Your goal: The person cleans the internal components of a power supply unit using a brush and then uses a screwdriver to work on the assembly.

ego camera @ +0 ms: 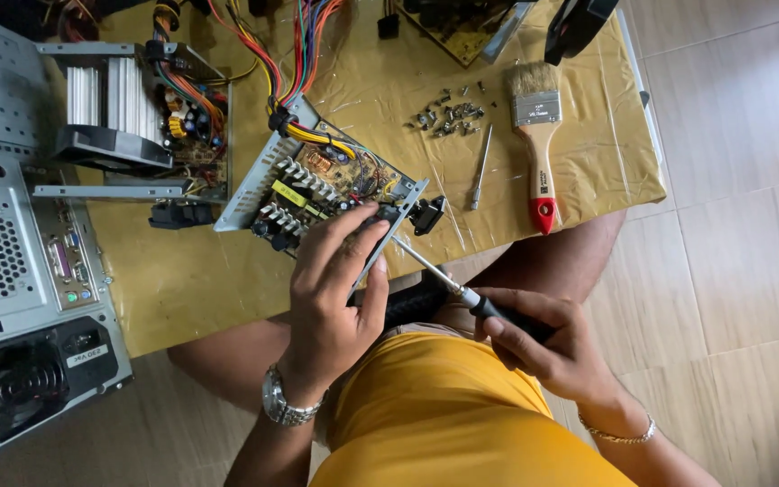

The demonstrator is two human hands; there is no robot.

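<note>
left hand (331, 289) clamped on the near edge of an opened power supply (317, 185), fingers (344, 236) curled over its grey metal side panel and thumb pressed along the panel's lower rim, wristwatch (283, 406) on the wrist. power supply tilted on the yellow-covered surface (191, 280), near its front edge, circuit board with heat sinks and coils exposed, bundle of coloured wires (290, 54) running up and away from it. right hand (543, 347) wrapped tight around the black handle of a screwdriver (462, 293), fingers closed on it, thin bracelet at the wrist; shaft angled up and left, tip meeting the power supply's end by the black socket (427, 215), just beside the left thumb. farther back on the surface: a small heap of loose screws (448, 115), a bare metal bit or rod (481, 167) lying just below them, and a paintbrush (538, 135) with a wooden handle and red tip just right of that. to the left, a second opened power unit (137, 117) with a fan and silver fins, and a grey computer case (20, 298) lying at the surface's left end. yellow shorts and bare knees below the surface, pale tiled floor (741, 180) at right.
</note>
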